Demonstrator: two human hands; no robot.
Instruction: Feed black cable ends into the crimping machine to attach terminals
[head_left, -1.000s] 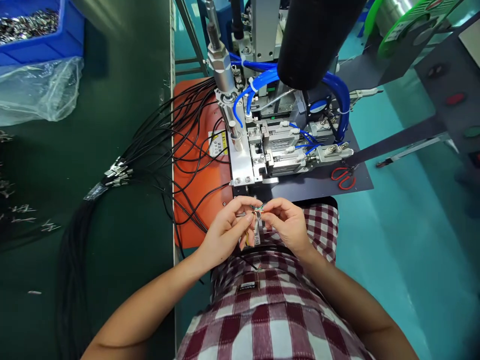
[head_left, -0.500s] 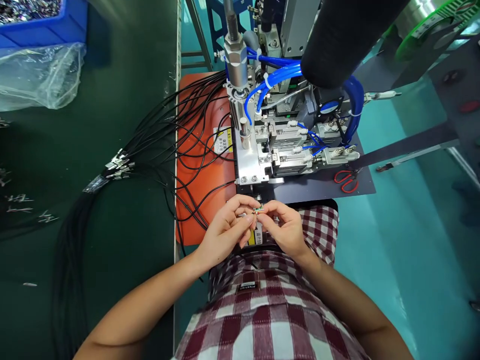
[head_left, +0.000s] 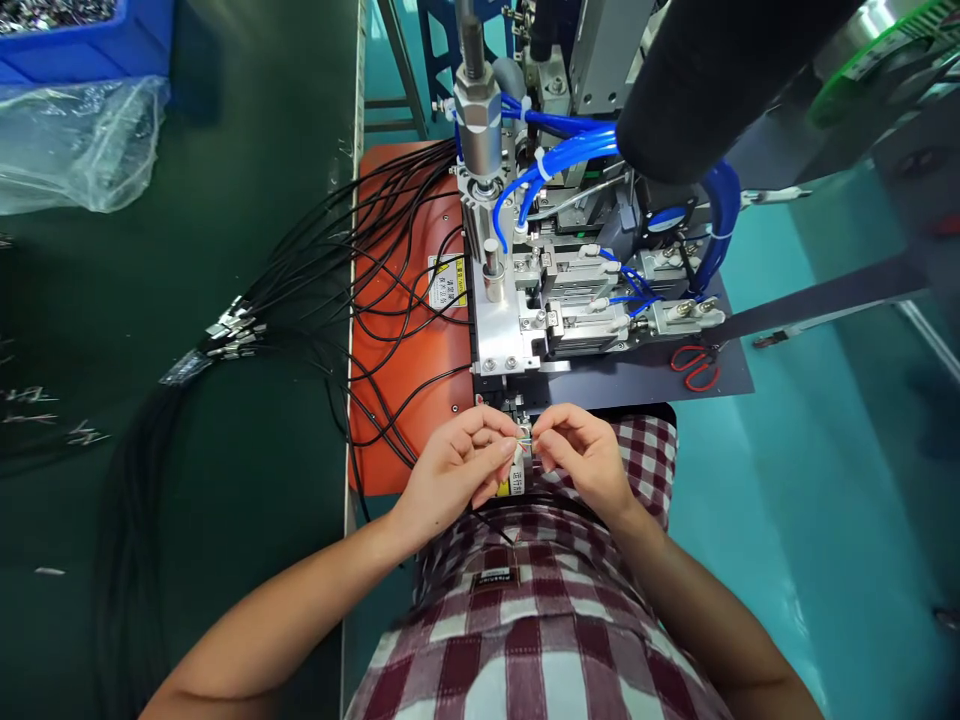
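Note:
In front of my waist, my left hand (head_left: 459,465) pinches the end of a cable between thumb and fingertips. Thin coloured wires (head_left: 524,440) stick out from that pinch toward the right. My right hand (head_left: 586,458) is closed at thumb and forefinger on the tips of these wires; the very ends are hidden by the fingers. Just beyond both hands stands a metal machine (head_left: 486,335) with blue air hoses (head_left: 577,150). A yellow and white label (head_left: 516,481) shows partly between the hands.
Several black cables (head_left: 401,200) cross an orange plate (head_left: 420,380) on the left. Their bundle, with bared metallic ends (head_left: 232,325), lies on the dark green table (head_left: 255,500). Red-handled scissors (head_left: 696,368) rest on the grey plate to the right. A blue bin (head_left: 112,45) stands far left.
My right hand has shifted slightly right and down, away from my left fingertips. The wires between the hands now look straighter and drawn together. The view has shifted a little.

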